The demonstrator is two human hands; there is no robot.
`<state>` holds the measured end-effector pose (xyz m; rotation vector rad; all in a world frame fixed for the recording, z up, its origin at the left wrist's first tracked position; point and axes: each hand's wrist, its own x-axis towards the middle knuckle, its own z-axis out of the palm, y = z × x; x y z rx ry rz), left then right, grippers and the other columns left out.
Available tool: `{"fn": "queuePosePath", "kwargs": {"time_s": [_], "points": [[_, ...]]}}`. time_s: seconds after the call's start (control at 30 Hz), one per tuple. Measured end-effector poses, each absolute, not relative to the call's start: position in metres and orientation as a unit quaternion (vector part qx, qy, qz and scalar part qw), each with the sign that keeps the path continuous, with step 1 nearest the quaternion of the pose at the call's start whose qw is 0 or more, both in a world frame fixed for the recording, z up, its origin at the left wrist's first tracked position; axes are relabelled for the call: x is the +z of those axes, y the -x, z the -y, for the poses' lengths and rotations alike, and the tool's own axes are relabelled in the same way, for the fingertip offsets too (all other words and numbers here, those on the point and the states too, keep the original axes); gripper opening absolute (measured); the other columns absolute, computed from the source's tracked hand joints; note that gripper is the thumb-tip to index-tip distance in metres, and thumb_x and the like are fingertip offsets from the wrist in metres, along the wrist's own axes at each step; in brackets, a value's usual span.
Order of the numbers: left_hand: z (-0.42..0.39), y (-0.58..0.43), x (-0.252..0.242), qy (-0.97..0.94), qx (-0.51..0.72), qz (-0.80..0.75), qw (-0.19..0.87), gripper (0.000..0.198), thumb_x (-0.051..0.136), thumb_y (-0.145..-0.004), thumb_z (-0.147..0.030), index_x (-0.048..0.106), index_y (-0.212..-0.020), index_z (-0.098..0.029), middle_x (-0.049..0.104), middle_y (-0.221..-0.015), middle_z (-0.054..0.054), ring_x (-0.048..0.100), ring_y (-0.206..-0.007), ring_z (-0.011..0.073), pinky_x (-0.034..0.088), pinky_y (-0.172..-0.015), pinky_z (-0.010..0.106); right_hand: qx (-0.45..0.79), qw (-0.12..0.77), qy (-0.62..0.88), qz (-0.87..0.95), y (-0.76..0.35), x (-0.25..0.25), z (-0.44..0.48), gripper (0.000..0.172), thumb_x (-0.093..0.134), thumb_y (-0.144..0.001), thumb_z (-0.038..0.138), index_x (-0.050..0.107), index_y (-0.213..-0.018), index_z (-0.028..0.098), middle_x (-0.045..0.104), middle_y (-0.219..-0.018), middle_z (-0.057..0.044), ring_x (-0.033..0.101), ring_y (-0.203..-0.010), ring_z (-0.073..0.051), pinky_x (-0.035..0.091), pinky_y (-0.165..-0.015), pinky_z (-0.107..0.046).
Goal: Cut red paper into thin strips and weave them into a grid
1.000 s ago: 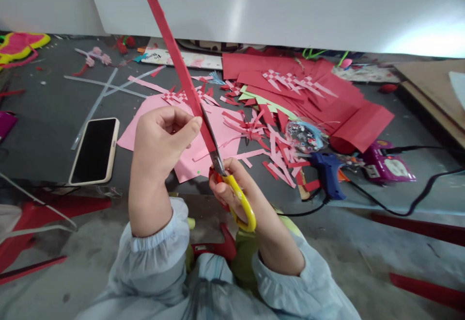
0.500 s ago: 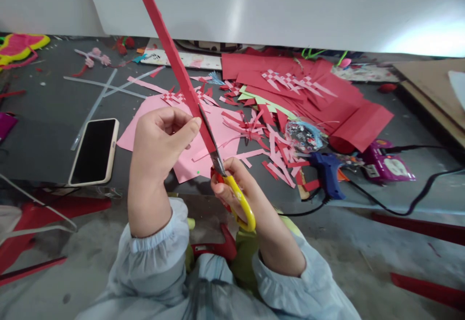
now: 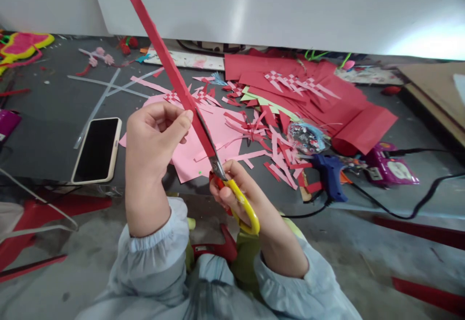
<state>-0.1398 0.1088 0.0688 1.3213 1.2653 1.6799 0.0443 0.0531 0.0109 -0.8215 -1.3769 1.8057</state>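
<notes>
Pinched between the thumb and fingers of my left hand is a long strip of red paper, tilted up and to the left. My right hand grips a pair of scissors with yellow and red handles. The scissor blades run lengthwise along the lower part of the strip, one blade showing in front of it. Below both hands lies a sheet of pink paper. Loose red and pink paper strips are scattered to the right of the scissors.
A phone lies at the left table edge, near clear glue sticks. Red paper sheets are piled at the back right. A blue glue gun with a black cable rests at the front right, beside a purple packet.
My left hand and the red strip have shifted slightly left and the strip's top end has dropped. The scissors are still along the strip. The view has moved a little.
</notes>
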Motion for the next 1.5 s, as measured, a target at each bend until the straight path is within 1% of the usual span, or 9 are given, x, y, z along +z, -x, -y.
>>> {"fn": "queuePosePath", "kwargs": {"time_s": [0.17,0.37,0.6,0.83,1.03,1.37,1.5], "points": [[-0.106,0.139,0.069,-0.528,0.635,-0.462,0.324,0.019,0.081,-0.071,-0.025,0.067,-0.059,-0.021,0.056,-0.049,-0.003,0.049,-0.042,0.0078,0.041,-0.038,0.022,0.723,0.351,0.271,0.53,-0.045,0.021,-0.051,0.044,0.061,-0.086,0.063,0.043,-0.1,0.025,0.045,-0.077,0.004,0.033,-0.059,-0.01,0.025,-0.054,-0.027],[-0.106,0.139,0.068,-0.555,0.607,-0.46,0.333,0.023,0.084,-0.07,-0.034,0.066,-0.06,-0.023,0.057,-0.053,-0.002,0.047,-0.044,0.0096,0.037,-0.038,0.026,0.719,0.357,0.263,0.536,-0.045,0.023,-0.051,0.04,0.057,-0.089,0.061,0.042,-0.101,0.026,0.043,-0.079,0.003,0.032,-0.062,-0.012,0.025,-0.057,-0.029],[-0.107,0.14,0.069,-0.563,0.588,-0.465,0.348,0.026,0.086,-0.068,-0.033,0.064,-0.059,-0.023,0.055,-0.053,-0.001,0.047,-0.045,0.0105,0.034,-0.039,0.029,0.721,0.352,0.271,0.532,-0.045,0.02,-0.051,0.042,0.057,-0.088,0.063,0.042,-0.103,0.026,0.042,-0.079,0.003,0.032,-0.062,-0.012,0.024,-0.056,-0.029],[-0.106,0.137,0.072,-0.565,0.589,-0.467,0.341,0.025,0.084,-0.07,-0.031,0.063,-0.058,-0.023,0.054,-0.052,-0.001,0.045,-0.044,0.0104,0.035,-0.037,0.028,0.719,0.368,0.275,0.522,-0.043,0.02,-0.049,0.04,0.057,-0.09,0.058,0.042,-0.103,0.024,0.044,-0.081,0.004,0.034,-0.062,-0.01,0.024,-0.057,-0.029],[-0.105,0.136,0.073,-0.562,0.589,-0.468,0.345,0.02,0.081,-0.071,-0.026,0.065,-0.059,-0.024,0.054,-0.053,-0.002,0.045,-0.044,0.0107,0.035,-0.037,0.028,0.722,0.377,0.271,0.513,-0.041,0.018,-0.049,0.036,0.057,-0.092,0.056,0.042,-0.099,0.024,0.044,-0.079,0.005,0.032,-0.059,-0.009,0.021,-0.055,-0.028],[-0.105,0.138,0.072,-0.564,0.584,-0.468,0.349,0.022,0.083,-0.071,-0.031,0.065,-0.061,-0.023,0.055,-0.054,-0.001,0.046,-0.045,0.0107,0.037,-0.039,0.028,0.717,0.376,0.275,0.518,-0.041,0.015,-0.049,0.036,0.056,-0.091,0.057,0.042,-0.097,0.025,0.044,-0.078,0.005,0.032,-0.057,-0.009,0.025,-0.053,-0.028],[-0.105,0.138,0.071,-0.568,0.578,-0.472,0.346,0.023,0.084,-0.07,-0.033,0.064,-0.063,-0.023,0.056,-0.055,-0.001,0.048,-0.046,0.0112,0.038,-0.04,0.029,0.723,0.371,0.264,0.519,-0.041,0.017,-0.05,0.037,0.055,-0.092,0.059,0.043,-0.1,0.025,0.044,-0.077,0.005,0.033,-0.059,-0.01,0.025,-0.054,-0.029]]}}
